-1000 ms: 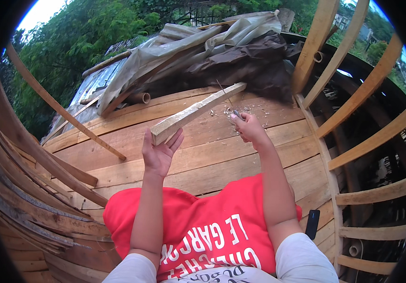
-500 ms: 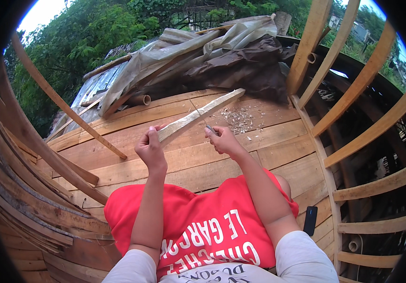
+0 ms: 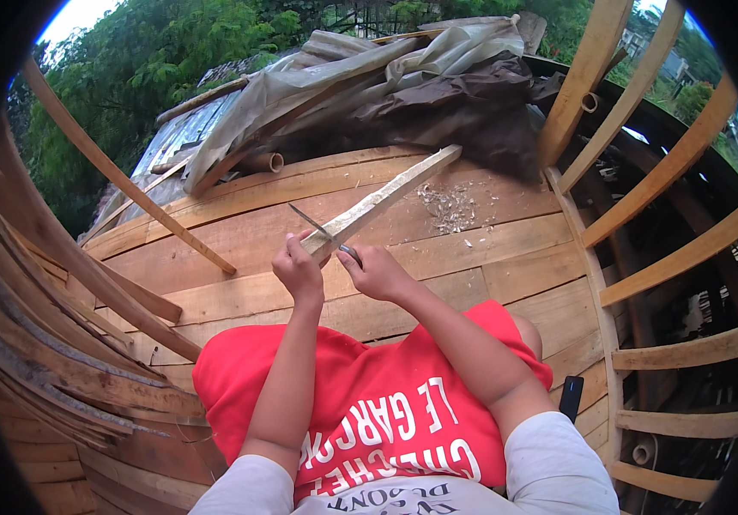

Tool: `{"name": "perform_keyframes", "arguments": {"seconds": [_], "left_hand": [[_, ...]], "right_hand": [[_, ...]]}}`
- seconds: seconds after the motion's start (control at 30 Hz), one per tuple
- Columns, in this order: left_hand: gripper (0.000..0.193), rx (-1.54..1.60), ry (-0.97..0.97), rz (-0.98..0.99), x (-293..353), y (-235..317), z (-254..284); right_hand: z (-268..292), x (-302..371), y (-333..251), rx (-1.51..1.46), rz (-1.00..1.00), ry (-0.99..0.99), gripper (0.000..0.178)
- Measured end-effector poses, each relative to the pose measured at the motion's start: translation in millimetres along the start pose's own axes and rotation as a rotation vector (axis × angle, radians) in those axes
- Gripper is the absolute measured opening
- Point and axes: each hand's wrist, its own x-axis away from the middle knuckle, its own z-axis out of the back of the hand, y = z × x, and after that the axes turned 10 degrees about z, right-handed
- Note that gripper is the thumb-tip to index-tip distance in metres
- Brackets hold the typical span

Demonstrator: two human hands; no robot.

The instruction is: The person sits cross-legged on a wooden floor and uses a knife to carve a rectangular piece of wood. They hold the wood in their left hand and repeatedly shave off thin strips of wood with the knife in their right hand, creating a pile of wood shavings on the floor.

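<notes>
Plank decking (image 3: 506, 257) underneath: your left hand (image 3: 298, 270) grips the wooden stick (image 3: 386, 199), your right hand (image 3: 375, 271) pinches a knife (image 3: 322, 230) against it.

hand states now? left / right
Left hand: closed around the near end of the wooden stick.
Right hand: closed on a knife, blade laid against the stick.

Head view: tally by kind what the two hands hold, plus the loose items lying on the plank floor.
Wooden stick, near end in the left hand: 1
Knife in the right hand: 1
Pile of wood shavings: 1
Dark flat device by the knee: 1
Total: 4
</notes>
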Motion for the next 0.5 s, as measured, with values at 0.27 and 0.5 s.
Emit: {"name": "perform_keyframes", "arguments": {"seconds": [0.27,0.5], "left_hand": [[0.031,0.039,-0.219,0.225,3.3,12.3,-2.8],[0.028,0.117,-0.189,0.379,2.8,15.2,-3.2]], "right_hand": [[-0.7,-11.0,18.3,0.196,0.032,0.098,0.045],[-4.2,-20.6,45.9,0.339,0.153,0.152,0.044]]}}
